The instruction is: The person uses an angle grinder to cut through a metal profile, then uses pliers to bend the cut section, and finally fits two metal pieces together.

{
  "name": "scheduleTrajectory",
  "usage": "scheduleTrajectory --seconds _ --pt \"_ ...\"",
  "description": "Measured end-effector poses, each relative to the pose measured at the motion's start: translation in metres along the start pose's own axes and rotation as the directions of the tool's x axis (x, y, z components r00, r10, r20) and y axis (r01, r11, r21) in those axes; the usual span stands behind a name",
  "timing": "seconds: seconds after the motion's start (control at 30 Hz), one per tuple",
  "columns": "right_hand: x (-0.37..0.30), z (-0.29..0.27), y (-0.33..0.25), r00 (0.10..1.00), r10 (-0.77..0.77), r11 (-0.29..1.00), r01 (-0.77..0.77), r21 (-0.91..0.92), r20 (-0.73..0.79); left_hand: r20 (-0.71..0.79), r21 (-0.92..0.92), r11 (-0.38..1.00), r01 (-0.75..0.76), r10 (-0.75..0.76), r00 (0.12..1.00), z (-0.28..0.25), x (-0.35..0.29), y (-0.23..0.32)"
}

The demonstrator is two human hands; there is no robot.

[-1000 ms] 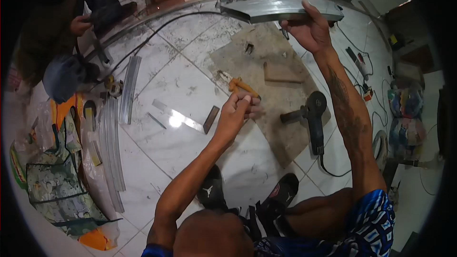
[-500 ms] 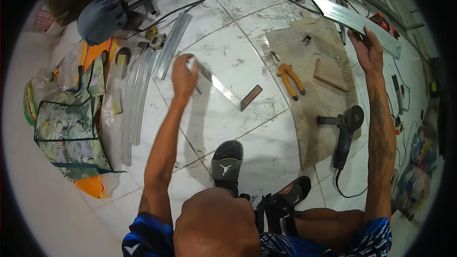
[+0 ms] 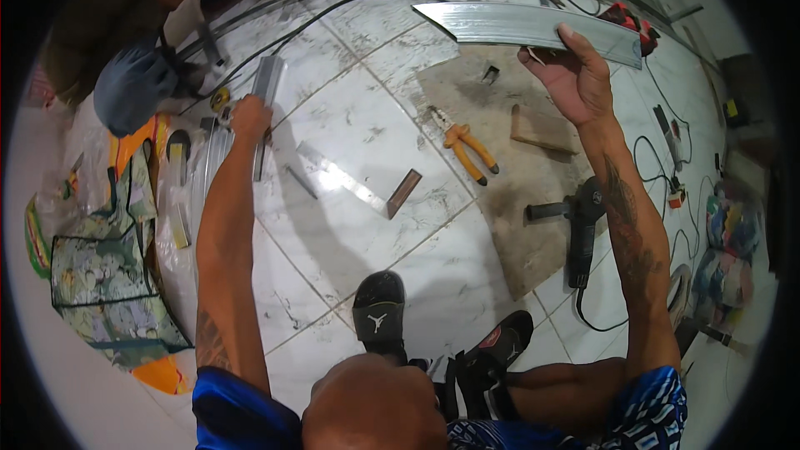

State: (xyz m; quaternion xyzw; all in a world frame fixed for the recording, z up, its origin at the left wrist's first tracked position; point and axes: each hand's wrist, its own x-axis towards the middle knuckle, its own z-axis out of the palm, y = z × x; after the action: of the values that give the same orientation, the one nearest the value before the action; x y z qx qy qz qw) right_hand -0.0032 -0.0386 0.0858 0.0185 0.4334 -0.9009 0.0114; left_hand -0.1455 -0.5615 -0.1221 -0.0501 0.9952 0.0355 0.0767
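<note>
- Head view: the right hand (image 3: 581, 75) pinches the metal bar (image 3: 517, 25), thumb over its face, fingers partly hidden beneath; it's held up by the brown board's (image 3: 521, 237) far edge.
- The bar's long axis runs left to right, sharp tip leftward, other end dipping slightly.
- It partly hides a red thing (image 3: 617, 14).
- The left hand's (image 3: 250, 116) fingers curl at a metal strip (image 3: 267, 75); from here, I can't tell whether they grip it.

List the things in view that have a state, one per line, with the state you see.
Right hand: holding the metal channel
Metal channel: held, left end slanted to a point
Left hand: over the metal lengths, grip hidden
Pliers: lying down, handles spread
Square: lying flat on the tiles
Angle grinder: lying down, cord attached, on or off unclear
Wooden block: lying flat
</note>
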Motion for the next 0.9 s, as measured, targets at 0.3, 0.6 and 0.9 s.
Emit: scheduleTrajectory --seconds 0.3,0.6,0.9 --pt "-0.041 0.049 -0.062 0.982 -0.128 0.941 0.165 -0.295 0.142 -0.026 -0.982 -0.183 0.045 0.369 0.929 -0.092 -0.122 0.133" --pt "-0.067 0.118 -0.09 0.884 -0.356 0.751 0.463 -0.471 0.303 -0.279 -0.643 -0.694 0.325 0.607 0.744 -0.137 -0.199 0.257" --pt "-0.089 0.122 -0.126 0.847 -0.378 0.574 0.531 -0.623 0.374 -0.37 -0.639 -0.72 0.27 0.596 0.713 -0.172 -0.221 0.28"
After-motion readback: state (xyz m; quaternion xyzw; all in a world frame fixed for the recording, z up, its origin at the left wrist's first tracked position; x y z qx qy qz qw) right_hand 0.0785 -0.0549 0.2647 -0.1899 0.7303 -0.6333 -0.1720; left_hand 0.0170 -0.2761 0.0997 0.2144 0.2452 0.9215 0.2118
